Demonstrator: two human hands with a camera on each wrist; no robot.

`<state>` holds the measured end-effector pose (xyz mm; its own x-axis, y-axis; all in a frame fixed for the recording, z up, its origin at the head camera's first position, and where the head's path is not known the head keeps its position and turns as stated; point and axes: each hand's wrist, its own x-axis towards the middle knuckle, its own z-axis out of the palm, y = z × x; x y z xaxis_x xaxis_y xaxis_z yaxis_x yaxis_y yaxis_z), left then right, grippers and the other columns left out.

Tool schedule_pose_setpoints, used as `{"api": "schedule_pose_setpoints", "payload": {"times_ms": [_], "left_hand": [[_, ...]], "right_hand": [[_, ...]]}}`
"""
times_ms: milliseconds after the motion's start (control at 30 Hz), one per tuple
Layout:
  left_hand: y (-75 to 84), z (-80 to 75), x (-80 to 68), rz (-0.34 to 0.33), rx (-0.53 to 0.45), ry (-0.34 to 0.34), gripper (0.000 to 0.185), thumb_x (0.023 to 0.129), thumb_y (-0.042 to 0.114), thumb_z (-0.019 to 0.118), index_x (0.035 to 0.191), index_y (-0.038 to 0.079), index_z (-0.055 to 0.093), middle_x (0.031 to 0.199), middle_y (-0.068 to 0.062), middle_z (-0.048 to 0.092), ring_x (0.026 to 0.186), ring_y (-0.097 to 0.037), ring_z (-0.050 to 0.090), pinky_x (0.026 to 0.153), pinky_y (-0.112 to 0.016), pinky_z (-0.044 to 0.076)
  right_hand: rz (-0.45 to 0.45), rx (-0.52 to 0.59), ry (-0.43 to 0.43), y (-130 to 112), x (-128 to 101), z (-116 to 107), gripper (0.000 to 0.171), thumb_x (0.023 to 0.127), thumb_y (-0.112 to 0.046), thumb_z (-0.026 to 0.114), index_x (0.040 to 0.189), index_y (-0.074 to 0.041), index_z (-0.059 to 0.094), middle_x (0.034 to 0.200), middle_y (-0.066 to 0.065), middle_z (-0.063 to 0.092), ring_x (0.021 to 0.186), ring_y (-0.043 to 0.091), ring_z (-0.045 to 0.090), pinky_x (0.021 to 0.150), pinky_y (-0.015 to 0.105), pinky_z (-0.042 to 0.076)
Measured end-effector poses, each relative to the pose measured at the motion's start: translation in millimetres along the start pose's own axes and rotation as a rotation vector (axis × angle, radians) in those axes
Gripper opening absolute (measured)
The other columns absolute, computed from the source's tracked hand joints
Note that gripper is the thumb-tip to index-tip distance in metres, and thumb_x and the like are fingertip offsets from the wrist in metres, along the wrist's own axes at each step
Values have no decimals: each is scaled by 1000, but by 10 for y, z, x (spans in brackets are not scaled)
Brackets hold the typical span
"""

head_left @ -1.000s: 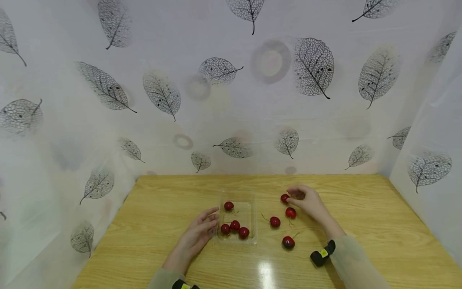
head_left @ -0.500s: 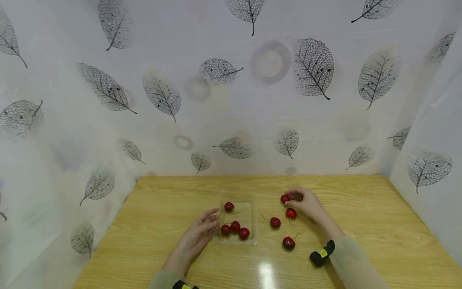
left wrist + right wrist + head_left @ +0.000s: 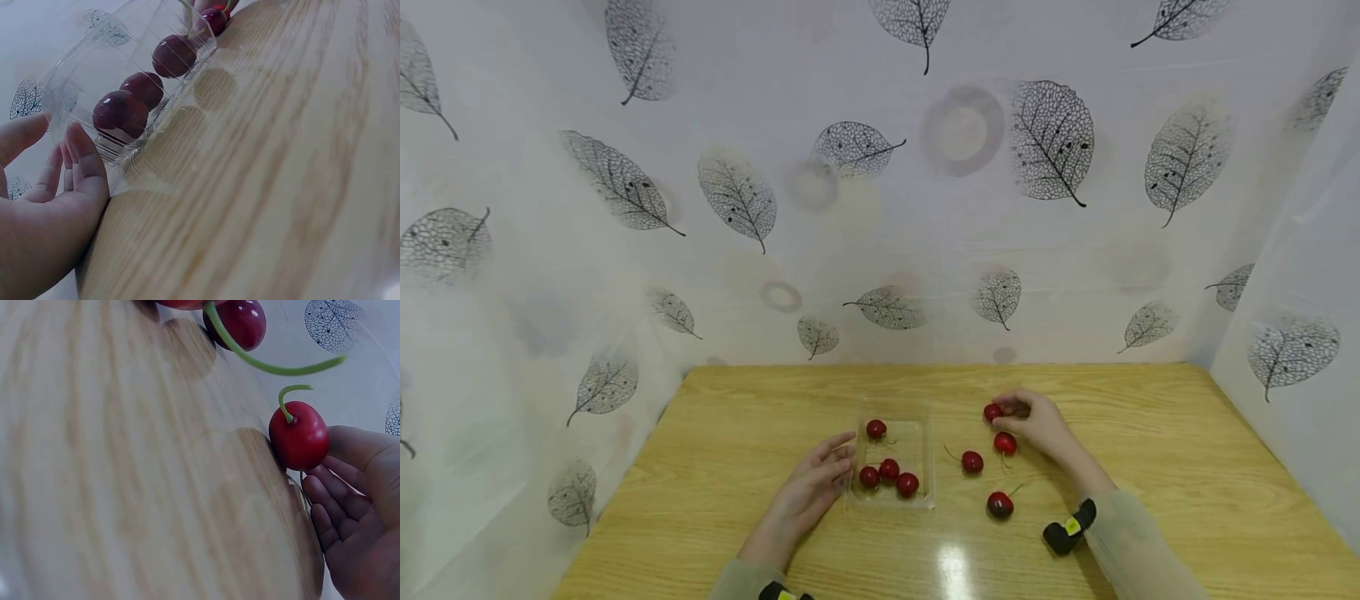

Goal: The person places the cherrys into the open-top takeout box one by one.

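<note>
A clear plastic box (image 3: 931, 467) stands mid-table with several dark red cherries in it, such as one cherry (image 3: 907, 485) at its near right corner. My left hand (image 3: 812, 483) rests against the box's left wall, its fingers relaxed; in the left wrist view the fingertips (image 3: 76, 134) lie along the clear side. To the right, my right hand (image 3: 1033, 423) pinches a dark cherry (image 3: 992, 412) at table level between thumb and fingers. A brighter red cherry (image 3: 299, 436) with a green stem lies just nearer, hiding the pinched one in the right wrist view.
Between the box and my right arm lie a stemmed cherry (image 3: 972, 462) and a darker cherry (image 3: 1000, 505) nearer the front. The wooden table (image 3: 760, 400) ends at a leaf-patterned sheet (image 3: 925, 250) at the back and sides. Each wrist wears a black strap.
</note>
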<state>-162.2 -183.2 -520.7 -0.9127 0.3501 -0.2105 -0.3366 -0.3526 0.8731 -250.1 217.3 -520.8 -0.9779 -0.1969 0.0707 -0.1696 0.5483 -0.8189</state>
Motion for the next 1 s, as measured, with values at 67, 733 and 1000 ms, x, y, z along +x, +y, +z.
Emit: {"api": "schedule_pose_setpoints", "payload": {"times_ms": [67,733,1000], "left_hand": [[1,4,-1,1,0,-1,50,107,-5,50,154,8,42,121,6,57,107,-4,59,95,-16,51],[11,-11,0,-8,-2,-1,53,107,-3,50,158,6,37,122,6,56,109,-4,58,97,-17,50],[11,-13,-11,-10,-5,-3,57,107,-3,51,161,3,32,122,6,57,108,-4,58,96,-17,50]], "right_hand": [[0,3,1,1,-2,-2,36,93,-10,82,124,3,71,116,20,75,106,29,71,87,18,54],[-4,3,7,2,28,-20,36,94,-9,80,126,4,71,116,21,75,105,27,71,87,17,54],[11,5,-8,-72,7,-5,36,95,-9,80,127,5,70,117,22,74,108,32,72,87,17,54]]}}
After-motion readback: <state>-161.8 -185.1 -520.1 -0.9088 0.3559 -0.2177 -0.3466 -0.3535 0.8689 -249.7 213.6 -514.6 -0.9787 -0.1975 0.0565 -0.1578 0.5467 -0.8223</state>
